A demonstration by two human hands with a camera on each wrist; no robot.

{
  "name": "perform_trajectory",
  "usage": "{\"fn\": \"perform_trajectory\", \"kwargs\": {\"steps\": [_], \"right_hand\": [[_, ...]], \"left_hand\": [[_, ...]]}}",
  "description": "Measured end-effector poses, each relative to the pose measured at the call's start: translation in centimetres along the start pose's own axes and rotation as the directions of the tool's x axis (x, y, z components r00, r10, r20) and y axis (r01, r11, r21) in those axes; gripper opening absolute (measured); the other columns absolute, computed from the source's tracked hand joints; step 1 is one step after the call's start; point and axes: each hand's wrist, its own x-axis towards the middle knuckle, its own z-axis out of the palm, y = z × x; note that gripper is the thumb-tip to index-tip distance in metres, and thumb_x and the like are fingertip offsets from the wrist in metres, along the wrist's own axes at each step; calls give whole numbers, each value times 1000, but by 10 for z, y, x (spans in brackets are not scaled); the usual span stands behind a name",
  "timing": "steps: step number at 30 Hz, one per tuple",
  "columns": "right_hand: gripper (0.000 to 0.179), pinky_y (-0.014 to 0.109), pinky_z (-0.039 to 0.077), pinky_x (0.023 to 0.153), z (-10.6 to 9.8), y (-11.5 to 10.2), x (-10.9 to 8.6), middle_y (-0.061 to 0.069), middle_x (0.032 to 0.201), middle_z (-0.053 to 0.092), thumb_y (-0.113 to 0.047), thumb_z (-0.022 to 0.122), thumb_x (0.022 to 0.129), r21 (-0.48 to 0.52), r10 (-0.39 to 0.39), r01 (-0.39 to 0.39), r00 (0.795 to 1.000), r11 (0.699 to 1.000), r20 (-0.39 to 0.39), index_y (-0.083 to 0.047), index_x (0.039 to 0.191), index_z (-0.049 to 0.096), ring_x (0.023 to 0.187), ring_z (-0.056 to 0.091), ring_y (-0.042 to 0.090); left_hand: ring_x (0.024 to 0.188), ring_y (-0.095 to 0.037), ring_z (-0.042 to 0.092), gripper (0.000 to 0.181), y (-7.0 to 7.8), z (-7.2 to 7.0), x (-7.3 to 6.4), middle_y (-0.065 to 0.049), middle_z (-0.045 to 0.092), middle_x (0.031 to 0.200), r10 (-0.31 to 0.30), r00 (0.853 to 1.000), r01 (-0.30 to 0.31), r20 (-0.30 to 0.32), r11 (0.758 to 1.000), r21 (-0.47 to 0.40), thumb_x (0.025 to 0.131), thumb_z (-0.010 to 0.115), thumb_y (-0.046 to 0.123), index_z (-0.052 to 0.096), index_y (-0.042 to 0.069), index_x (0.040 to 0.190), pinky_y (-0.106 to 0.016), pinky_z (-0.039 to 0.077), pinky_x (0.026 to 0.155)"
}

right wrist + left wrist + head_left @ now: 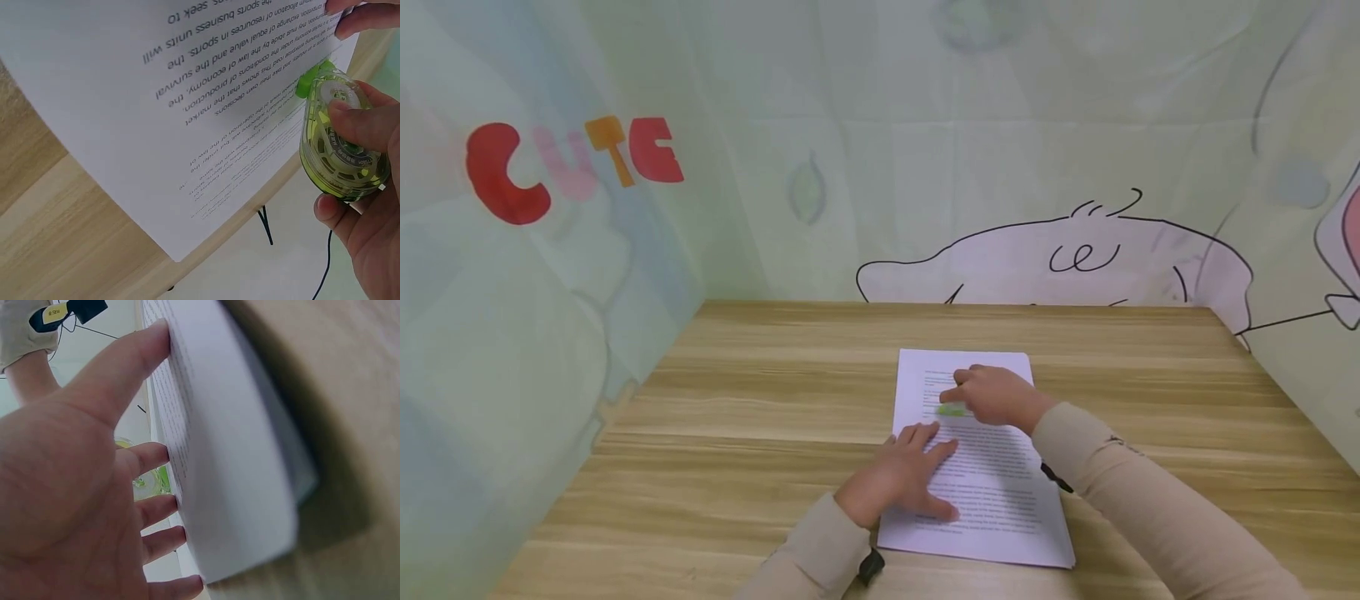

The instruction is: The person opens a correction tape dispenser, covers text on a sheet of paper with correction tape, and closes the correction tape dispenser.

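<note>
A stack of printed paper [1000, 551] lies on the wooden table, lines of black text on its top sheet. My left hand [901, 477] rests on the left part of the sheet with fingers spread, fingertips touching the page. In my right hand [997, 395] is a clear green correction tape [342, 145], pinched between thumb and fingers. Its bright green tip [306, 84] is right at the printed lines in the upper part of the page. In the left wrist view, the stack's near edge bows up slightly and shows several layers.
The table [760, 392] extends around the paper on all sides. Behind it hangs a pale curtain [760, 208] with cartoon outlines, and red and orange letters on the left. A black wrist strap piece [871, 567] shows at the left sleeve.
</note>
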Motion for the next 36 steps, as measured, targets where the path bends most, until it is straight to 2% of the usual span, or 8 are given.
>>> {"fn": "perform_trajectory", "kwargs": {"steps": [4,12,15,20,22,29,33,36], "right_hand": [[43,43,48,90,0,2,-4,9,115,61,-2,59,84,12,7,-7,1000,1000,1,-27,120,62,105,59,28],[42,41,51,83,4,7,-10,8,108,62,-1,59,84,19,-22,23,998,1000,-52,-25,118,63,97,60,27],[41,35,51,77,8,12,-13,6,99,62,-2,58,84,66,-27,35,993,997,-115,-24,117,64,88,60,22],[38,27,47,64,14,28,-20,3,85,59,-1,61,82,106,-8,37,964,994,-265,-20,115,65,70,53,14],[38,26,45,62,14,31,-22,2,85,58,-2,61,83,119,24,8,964,993,-265,-22,115,65,68,50,13],[41,23,42,57,16,31,-31,4,93,61,-10,61,86,163,111,-83,979,983,-170,-25,124,59,65,47,11],[45,32,51,66,17,31,-35,9,103,63,-12,63,85,194,140,-107,977,975,-162,-21,129,54,74,57,17],[43,36,52,72,16,32,-38,9,103,64,-11,63,85,204,148,-111,973,973,-175,-18,126,57,79,59,18]], "left_hand": [[136,-26,26,86,0,0,0,-6,25,150,5,1000,-5,-5,1000,-11,70,68,59,35,26,142,-49,29,108],[137,-26,25,86,1,-1,-1,-6,24,151,2,1000,-2,4,1000,-17,70,69,59,35,25,142,-49,28,108],[137,-26,25,86,2,-2,-1,-6,25,151,-5,1000,5,11,1000,-18,70,69,58,36,26,142,-50,29,108],[137,-27,25,86,0,1,1,-7,25,150,-7,1000,7,4,1000,-21,70,69,58,37,25,141,-50,29,107],[137,-27,24,85,-1,2,2,-7,25,150,-7,1000,8,6,1000,-23,70,69,59,36,25,142,-50,29,108],[137,-27,24,85,-1,1,4,-7,24,150,0,1000,0,14,1000,-28,71,68,58,35,24,142,-51,28,108],[137,-27,24,86,-1,0,4,-8,24,151,0,1000,0,14,1000,-27,71,68,58,35,24,142,-51,28,108],[137,-27,24,86,0,-1,3,-8,24,151,0,1000,1,14,1000,-30,71,68,58,35,24,142,-51,27,108]]}}
